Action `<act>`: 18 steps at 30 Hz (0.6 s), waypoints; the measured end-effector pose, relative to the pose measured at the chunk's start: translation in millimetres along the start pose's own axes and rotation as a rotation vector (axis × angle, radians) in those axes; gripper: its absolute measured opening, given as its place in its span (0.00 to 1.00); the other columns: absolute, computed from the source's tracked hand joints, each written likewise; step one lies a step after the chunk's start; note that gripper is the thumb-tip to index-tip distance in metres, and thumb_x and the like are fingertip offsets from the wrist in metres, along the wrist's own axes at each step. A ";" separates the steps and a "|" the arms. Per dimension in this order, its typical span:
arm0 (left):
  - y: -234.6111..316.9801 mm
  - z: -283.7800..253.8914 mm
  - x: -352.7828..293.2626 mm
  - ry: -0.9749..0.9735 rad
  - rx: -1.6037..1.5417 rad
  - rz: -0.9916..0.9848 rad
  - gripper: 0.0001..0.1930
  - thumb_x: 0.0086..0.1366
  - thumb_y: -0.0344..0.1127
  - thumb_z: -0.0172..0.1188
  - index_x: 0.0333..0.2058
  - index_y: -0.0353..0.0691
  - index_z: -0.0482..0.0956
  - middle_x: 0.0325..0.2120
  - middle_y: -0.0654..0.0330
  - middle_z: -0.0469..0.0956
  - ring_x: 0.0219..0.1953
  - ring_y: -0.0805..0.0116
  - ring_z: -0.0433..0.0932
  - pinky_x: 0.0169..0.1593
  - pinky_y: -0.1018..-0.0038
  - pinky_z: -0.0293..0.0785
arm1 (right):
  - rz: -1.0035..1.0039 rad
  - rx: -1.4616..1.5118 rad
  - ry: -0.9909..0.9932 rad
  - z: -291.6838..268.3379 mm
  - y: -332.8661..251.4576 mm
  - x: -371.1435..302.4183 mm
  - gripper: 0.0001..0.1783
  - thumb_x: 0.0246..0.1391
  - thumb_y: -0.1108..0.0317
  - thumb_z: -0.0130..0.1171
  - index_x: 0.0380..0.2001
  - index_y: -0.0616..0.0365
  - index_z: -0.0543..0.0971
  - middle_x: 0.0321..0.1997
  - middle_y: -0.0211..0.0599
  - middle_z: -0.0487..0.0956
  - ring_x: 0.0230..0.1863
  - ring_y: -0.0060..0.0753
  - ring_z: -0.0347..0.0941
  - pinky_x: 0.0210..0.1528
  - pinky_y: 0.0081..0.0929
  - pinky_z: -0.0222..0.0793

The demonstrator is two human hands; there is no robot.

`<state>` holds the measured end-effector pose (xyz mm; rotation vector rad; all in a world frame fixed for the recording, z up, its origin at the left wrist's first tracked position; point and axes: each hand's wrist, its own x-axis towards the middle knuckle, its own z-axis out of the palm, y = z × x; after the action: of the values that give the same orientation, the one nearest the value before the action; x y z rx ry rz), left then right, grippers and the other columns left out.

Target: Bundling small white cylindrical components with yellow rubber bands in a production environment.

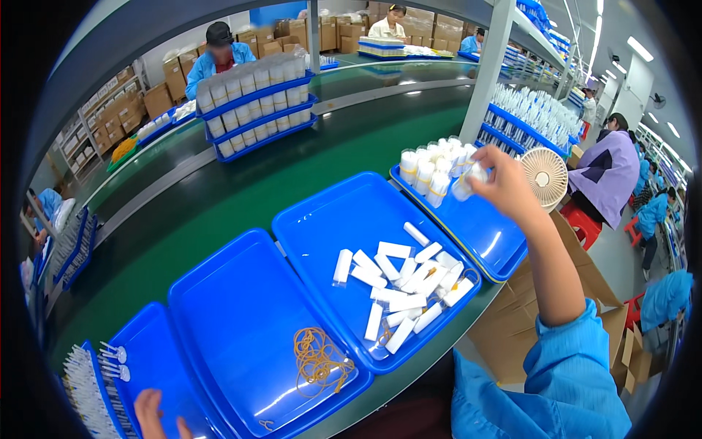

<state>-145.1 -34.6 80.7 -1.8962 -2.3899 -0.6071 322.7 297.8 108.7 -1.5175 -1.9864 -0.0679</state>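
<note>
My right hand [507, 184] pinches a white bundle in clear wrap [463, 187] over the right-hand blue tray [488, 245]. Similar upright bundles [431, 167] with yellowish bands stand close together at that tray's far end. My left hand [152, 415], fingers apart and holding nothing, is partly cut off at the lower edge. It hovers over the far-left blue tray [157, 344], near a few thin white sticks with round heads [115, 364]. In the middle tray [322, 219] lies a loose pile of white rectangular pieces [406, 282]. A tangle of tan rubber bands [316, 358] lies in the tray left of it.
Stacked blue trays of banded bundles [256, 110] stand across the green belt [351, 143]. A metal post [488, 73], trays of white sticks [530, 110] and a round fan [544, 178] are at the right. An open cardboard box [512, 329] sits below my right arm. Co-workers sit around.
</note>
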 end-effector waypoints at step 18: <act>-233.2 57.2 31.2 0.225 0.726 -0.159 0.20 0.53 0.23 0.54 0.47 0.30 0.66 0.54 0.41 0.59 0.55 0.44 0.61 0.58 0.61 0.59 | -0.085 -0.068 0.061 73.6 34.1 30.3 0.18 0.48 0.60 0.60 0.38 0.60 0.74 0.39 0.48 0.75 0.42 0.48 0.72 0.44 0.36 0.68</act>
<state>-360.7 -29.5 -29.4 -1.2689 -2.1922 0.0609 315.9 364.7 54.1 -1.4545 -2.0175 -0.2166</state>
